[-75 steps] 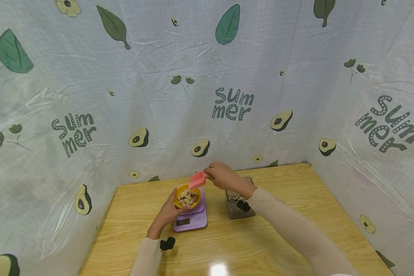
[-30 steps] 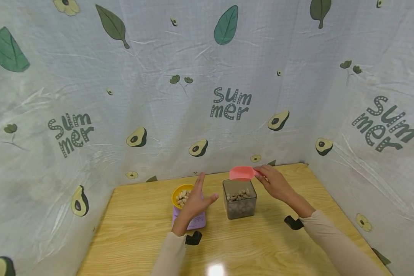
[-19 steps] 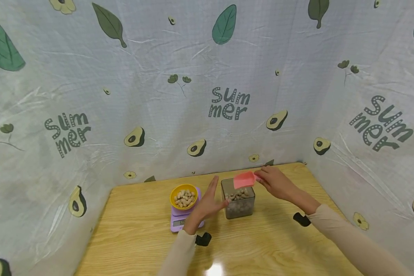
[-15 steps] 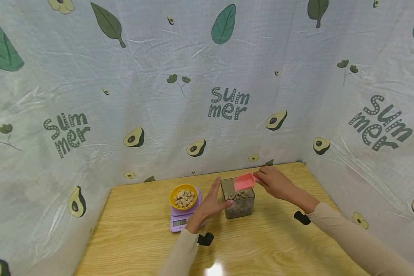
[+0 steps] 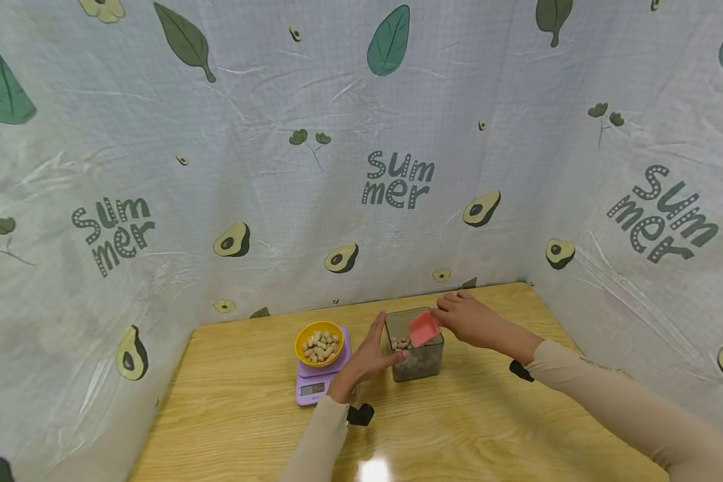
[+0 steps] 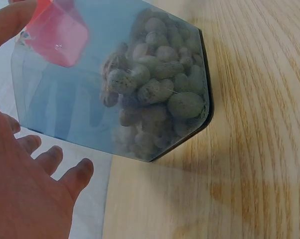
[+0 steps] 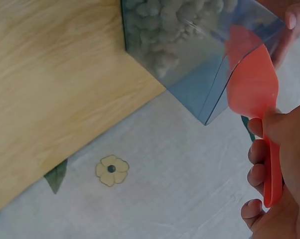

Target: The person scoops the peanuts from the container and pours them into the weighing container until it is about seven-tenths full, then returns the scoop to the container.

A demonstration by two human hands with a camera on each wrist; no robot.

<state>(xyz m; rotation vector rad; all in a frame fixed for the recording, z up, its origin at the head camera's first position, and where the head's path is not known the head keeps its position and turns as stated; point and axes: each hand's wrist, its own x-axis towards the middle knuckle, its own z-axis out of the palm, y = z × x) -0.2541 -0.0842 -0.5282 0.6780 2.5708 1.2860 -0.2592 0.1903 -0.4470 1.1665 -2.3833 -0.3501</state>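
A pink-red scoop (image 7: 254, 82) is in my right hand (image 5: 472, 321), its handle gripped by curled fingers and thumb. The scoop's bowl dips inside the mouth of a clear, smoky bin (image 5: 418, 367), above the peanuts (image 6: 160, 84) piled at its bottom. My left hand (image 5: 367, 358) spreads its fingers and thumb along the bin's left side, fingertips right at the wall. To the left, a yellow bowl (image 5: 300, 335) full of peanuts sits on a purple kitchen scale (image 5: 304, 399) whose display reads about 600.
The wooden table (image 5: 235, 402) runs up to a printed plastic sheet (image 5: 265, 254) behind and at both sides. My left forearm passes just right of the scale's front.
My left hand has left the yellow bowl and moved right to the bin. My right hand has carried the scoop from over the bowl and lowered it into the bin, tilting it down.
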